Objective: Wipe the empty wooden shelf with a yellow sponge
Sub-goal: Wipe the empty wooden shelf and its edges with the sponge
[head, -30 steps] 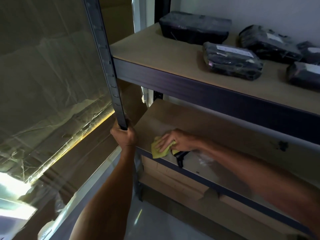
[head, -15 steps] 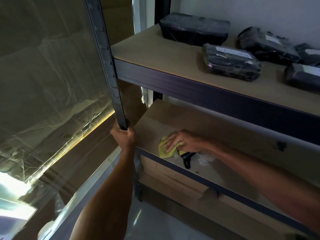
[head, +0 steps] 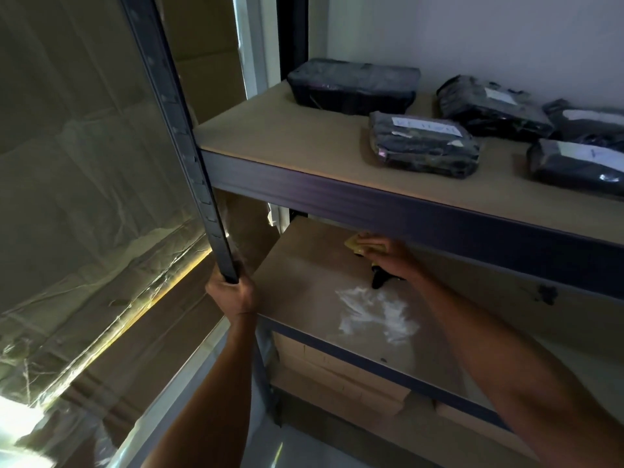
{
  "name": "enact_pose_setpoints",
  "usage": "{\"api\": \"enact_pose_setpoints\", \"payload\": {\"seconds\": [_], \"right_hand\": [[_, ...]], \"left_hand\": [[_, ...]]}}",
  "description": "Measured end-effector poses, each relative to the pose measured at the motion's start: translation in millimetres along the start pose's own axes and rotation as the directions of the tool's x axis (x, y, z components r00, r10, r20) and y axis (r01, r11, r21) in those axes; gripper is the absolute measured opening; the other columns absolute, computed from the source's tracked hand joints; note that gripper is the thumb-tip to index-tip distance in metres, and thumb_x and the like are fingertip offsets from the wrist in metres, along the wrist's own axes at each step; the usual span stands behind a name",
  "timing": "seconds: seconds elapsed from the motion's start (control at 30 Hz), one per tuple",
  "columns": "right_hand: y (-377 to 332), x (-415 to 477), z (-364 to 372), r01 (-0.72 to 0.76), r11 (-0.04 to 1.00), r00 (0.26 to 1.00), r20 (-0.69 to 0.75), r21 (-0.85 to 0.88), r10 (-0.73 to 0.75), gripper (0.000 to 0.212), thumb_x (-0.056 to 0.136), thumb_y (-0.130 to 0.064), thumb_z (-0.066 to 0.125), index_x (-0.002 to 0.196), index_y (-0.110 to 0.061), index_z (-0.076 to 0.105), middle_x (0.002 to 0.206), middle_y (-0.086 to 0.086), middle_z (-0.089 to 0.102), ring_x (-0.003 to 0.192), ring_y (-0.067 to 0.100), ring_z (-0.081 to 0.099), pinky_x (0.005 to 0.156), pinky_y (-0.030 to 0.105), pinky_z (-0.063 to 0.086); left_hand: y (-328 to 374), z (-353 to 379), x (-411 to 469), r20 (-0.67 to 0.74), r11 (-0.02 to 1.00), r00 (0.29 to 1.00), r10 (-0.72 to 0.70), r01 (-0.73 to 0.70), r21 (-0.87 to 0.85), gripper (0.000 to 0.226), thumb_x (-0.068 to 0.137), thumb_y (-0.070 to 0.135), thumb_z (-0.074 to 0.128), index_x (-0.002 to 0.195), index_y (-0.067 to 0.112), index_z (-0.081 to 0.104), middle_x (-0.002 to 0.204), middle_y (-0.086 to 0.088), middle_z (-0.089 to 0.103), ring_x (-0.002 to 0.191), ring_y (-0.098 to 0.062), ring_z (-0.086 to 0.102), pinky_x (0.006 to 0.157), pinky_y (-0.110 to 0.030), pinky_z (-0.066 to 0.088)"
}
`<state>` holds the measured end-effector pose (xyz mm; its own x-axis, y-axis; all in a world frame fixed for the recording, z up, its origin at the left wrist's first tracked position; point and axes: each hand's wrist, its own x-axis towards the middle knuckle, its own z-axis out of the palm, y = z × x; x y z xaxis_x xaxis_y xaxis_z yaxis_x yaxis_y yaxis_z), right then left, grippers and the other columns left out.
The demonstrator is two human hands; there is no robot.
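The right hand [head: 391,255] presses the yellow sponge [head: 354,244] flat on the wooden shelf [head: 304,278], deep under the upper shelf [head: 304,143], unwiped board stretching rightward, while the left hand [head: 233,292] clenches the upright post [head: 189,157].

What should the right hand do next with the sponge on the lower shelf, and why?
Probably draw the yellow sponge back toward the front edge, over the white smear. The right hand presses the sponge far back on the lower shelf, while that white patch lies unwiped nearer the front. The left hand grips the metal post, so the body seems steadied for this pull.
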<state>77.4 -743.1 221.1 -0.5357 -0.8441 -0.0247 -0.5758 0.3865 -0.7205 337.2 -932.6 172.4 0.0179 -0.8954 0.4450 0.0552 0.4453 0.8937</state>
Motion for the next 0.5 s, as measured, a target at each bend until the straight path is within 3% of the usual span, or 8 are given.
{"api": "enact_pose_setpoints", "payload": {"seconds": [0.03, 0.1, 0.23, 0.33, 0.4, 0.43, 0.5], "right_hand": [[8.0, 5.5, 5.5, -0.005, 1.000, 1.000, -0.010, -0.010, 0.005, 0.030, 0.095, -0.019, 0.061, 0.124, -0.020, 0.062, 0.133, -0.007, 0.057, 0.121, 0.000, 0.050, 0.094, 0.010, 0.046], [3.4, -0.1, 19.1, 0.018, 1.000, 1.000, -0.001, 0.011, -0.018, 0.028, 0.092, -0.016, 0.064, 0.121, -0.017, 0.067, 0.129, -0.002, 0.063, 0.121, 0.005, 0.055, 0.107, 0.030, 0.045], [-7.3, -17.4, 39.6, 0.110, 0.994, 0.986, 0.127, 0.011, -0.111, 0.028, 0.091, -0.010, 0.065, 0.118, -0.018, 0.069, 0.128, -0.003, 0.064, 0.125, 0.001, 0.052, 0.110, 0.019, 0.035], [-16.1, -26.7, 35.1, 0.118, 0.988, 0.973, 0.186, 0.095, -0.134, 0.028, 0.093, -0.014, 0.063, 0.120, -0.018, 0.068, 0.130, -0.006, 0.063, 0.123, 0.002, 0.055, 0.107, 0.022, 0.041], [-16.8, -27.9, 13.9, 0.058, 0.969, 0.982, 0.162, 0.241, -0.099, 0.031, 0.096, -0.019, 0.059, 0.126, -0.021, 0.064, 0.128, -0.016, 0.062, 0.120, 0.000, 0.056, 0.098, 0.021, 0.046], [-18.4, -30.4, -0.5, -0.020, 0.948, 0.986, 0.164, 0.319, -0.034, 0.033, 0.099, -0.021, 0.053, 0.131, -0.024, 0.059, 0.126, -0.020, 0.062, 0.119, -0.003, 0.056, 0.089, 0.015, 0.047], [-14.3, -36.1, -28.1, -0.156, 0.919, 0.983, 0.150, 0.362, 0.108, 0.040, 0.101, -0.036, 0.045, 0.139, -0.025, 0.049, 0.139, -0.009, 0.056, 0.129, 0.005, 0.050, 0.068, 0.001, 0.042]], "left_hand": [[-0.8, 0.2, 0.2, -0.004, 1.000, 1.000, -0.004, 0.004, 0.004, 0.040, 0.094, 0.034, 0.059, 0.061, 0.030, 0.036, 0.054, 0.007, 0.032, 0.048, -0.012, 0.029, 0.047, -0.029, 0.025], [-3.0, 0.8, 0.9, -0.008, 1.000, 1.000, -0.024, 0.024, 0.008, 0.043, 0.095, 0.037, 0.060, 0.061, 0.026, 0.035, 0.055, 0.004, 0.032, 0.050, -0.014, 0.029, 0.046, -0.033, 0.025], [-5.8, -1.6, 1.0, -0.002, 0.999, 0.999, -0.048, 0.048, -0.007, 0.053, 0.096, 0.049, 0.058, 0.062, 0.015, 0.037, 0.056, -0.003, 0.033, 0.052, -0.018, 0.030, 0.044, -0.040, 0.027], [-0.5, -1.7, -0.8, 0.000, 0.999, 0.999, -0.048, 0.048, -0.010, 0.050, 0.097, 0.045, 0.058, 0.062, 0.016, 0.038, 0.056, -0.002, 0.034, 0.052, -0.016, 0.031, 0.044, -0.039, 0.027], [0.8, -1.3, -1.7, 0.002, 0.999, 0.999, -0.050, 0.050, 0.003, 0.045, 0.097, 0.039, 0.058, 0.062, 0.020, 0.037, 0.056, 0.000, 0.034, 0.051, -0.016, 0.032, 0.044, -0.038, 0.027], [2.3, -1.2, -1.7, 0.001, 0.999, 0.999, -0.054, 0.054, 0.004, 0.045, 0.097, 0.039, 0.058, 0.062, 0.020, 0.037, 0.056, -0.001, 0.034, 0.050, -0.017, 0.032, 0.043, -0.039, 0.028], [4.6, -2.4, -2.5, -0.001, 0.997, 0.997, -0.071, 0.071, -0.004, 0.046, 0.097, 0.041, 0.058, 0.063, 0.018, 0.038, 0.057, -0.004, 0.035, 0.051, -0.020, 0.033, 0.043, -0.041, 0.031]]}}
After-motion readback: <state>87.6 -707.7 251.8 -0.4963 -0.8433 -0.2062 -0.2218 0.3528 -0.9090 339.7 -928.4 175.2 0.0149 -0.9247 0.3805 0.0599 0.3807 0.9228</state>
